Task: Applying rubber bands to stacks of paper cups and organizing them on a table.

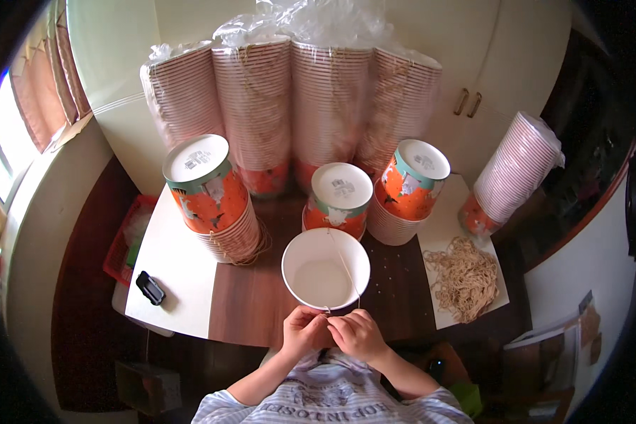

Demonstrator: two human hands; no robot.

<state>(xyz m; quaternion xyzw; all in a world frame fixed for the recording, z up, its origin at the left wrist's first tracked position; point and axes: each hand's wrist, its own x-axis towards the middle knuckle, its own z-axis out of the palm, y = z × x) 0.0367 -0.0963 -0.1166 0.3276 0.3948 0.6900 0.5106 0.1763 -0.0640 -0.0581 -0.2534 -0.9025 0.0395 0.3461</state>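
Observation:
A round white paper tub (305, 251) stands mouth up at the table's front edge, right before me. A thin beige string (343, 263) runs from its far rim across the mouth to the near right rim. My left hand (302, 331) is closed in a pinch at the near rim, beside a short string end. Close against it, my right hand (359, 335) has its fingers closed on the string. The fingertips of both hands almost meet, and the exact grip between them is too small to see.
Orange tubs stand upside down in a left stack (212, 198), a middle stack (338, 201) and a right stack (411, 187). Tall wrapped stacks (332, 106) rise behind; another wrapped stack (514, 166) leans at right. A string heap (465, 279) and a black case (150, 287) lie on the table.

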